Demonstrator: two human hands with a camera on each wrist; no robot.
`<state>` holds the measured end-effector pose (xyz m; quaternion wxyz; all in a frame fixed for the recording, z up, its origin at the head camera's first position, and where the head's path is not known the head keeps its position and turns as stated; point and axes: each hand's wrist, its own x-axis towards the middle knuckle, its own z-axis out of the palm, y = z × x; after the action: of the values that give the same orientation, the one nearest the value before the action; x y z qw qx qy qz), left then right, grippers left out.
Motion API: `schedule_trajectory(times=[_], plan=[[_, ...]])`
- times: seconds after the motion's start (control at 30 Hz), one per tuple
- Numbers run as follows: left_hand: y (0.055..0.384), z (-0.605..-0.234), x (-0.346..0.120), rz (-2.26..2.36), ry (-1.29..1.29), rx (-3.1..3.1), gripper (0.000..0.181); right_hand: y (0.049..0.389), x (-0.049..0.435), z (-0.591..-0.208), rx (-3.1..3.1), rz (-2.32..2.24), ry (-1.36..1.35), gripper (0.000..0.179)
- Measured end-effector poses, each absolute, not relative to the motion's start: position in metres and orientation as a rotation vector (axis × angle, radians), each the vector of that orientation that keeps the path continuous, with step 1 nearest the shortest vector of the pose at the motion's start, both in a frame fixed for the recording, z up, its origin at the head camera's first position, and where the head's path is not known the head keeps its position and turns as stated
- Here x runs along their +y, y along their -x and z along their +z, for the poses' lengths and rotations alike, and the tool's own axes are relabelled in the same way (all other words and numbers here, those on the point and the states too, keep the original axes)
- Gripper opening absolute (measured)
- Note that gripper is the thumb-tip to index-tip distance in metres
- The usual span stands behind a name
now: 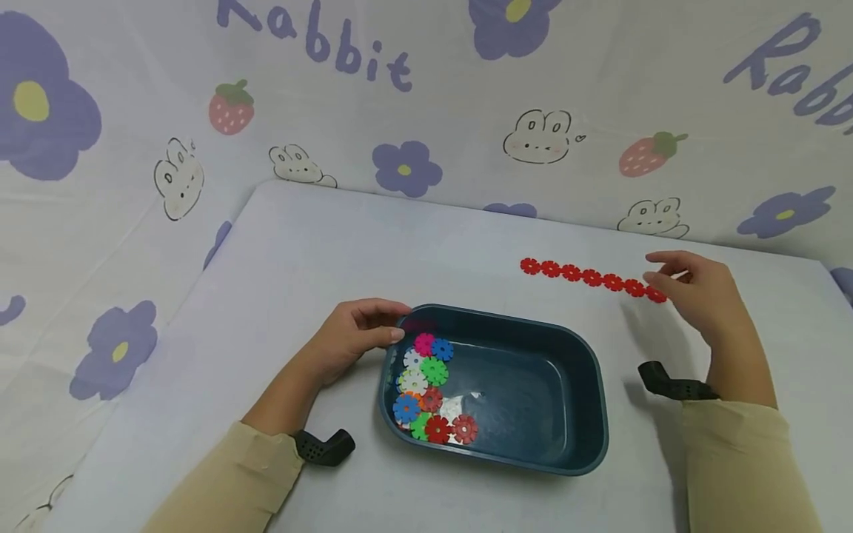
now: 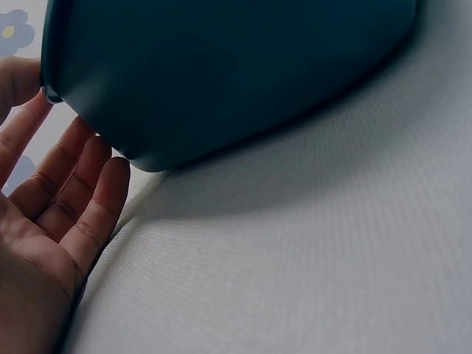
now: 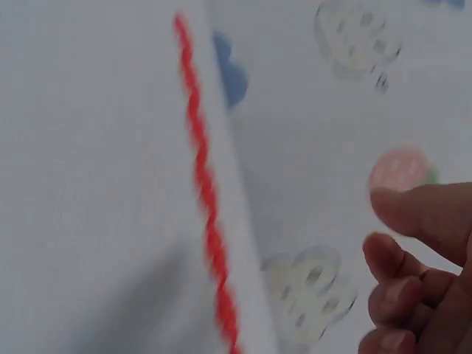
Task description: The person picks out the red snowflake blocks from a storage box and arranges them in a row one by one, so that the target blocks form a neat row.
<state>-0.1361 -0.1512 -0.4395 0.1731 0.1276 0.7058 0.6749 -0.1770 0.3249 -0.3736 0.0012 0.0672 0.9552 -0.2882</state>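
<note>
At the far-left corner of a dark blue basin (image 1: pixel 513 392), your left hand (image 1: pixel 349 333) grips the rim, thumb over the edge and fingers against the outer wall. Above the right end of a red chain (image 1: pixel 592 277), your right hand (image 1: pixel 706 296) holds nothing; thumb and index finger stand apart, and the right wrist view, somewhat blurred, shows them clear of the chain. Seven flower-shaped discs, joined edge to edge, make up its visible length, which runs left to right beyond the basin, its right end slightly nearer you. Loose discs (image 1: pixel 434 371) in pink, blue, white, green, orange and red gather along the basin's left side. Around these extends the white table (image 1: pixel 400 252); on its far side rises a cloth (image 1: pixel 460 111) printed with rabbits, strawberries and purple flowers.
</note>
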Motion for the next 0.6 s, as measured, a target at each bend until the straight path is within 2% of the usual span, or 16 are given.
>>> schedule_trajectory(times=[0.1,0.23,0.33,0.47,0.6], plan=[[0.136,-0.439,-0.151,1.907,-0.362,2.004,0.035,0.168,0.3,-0.355,3.015,-1.039,-0.024,0.047],[0.136,-0.44,-0.15,1.895,-0.369,2.005,0.035,0.15,0.26,-0.336,2.912,-1.197,0.38,0.032],[0.136,-0.441,-0.15,1.891,-0.376,2.006,0.034,0.138,0.228,-0.326,2.748,-1.177,0.674,0.027],[0.136,-0.44,-0.15,1.893,-0.376,2.011,0.034,0.133,0.188,-0.322,2.474,-1.013,0.878,0.027],[0.137,-0.438,-0.152,1.901,-0.366,2.009,0.034,0.135,0.15,-0.329,2.266,-0.793,0.946,0.031]])
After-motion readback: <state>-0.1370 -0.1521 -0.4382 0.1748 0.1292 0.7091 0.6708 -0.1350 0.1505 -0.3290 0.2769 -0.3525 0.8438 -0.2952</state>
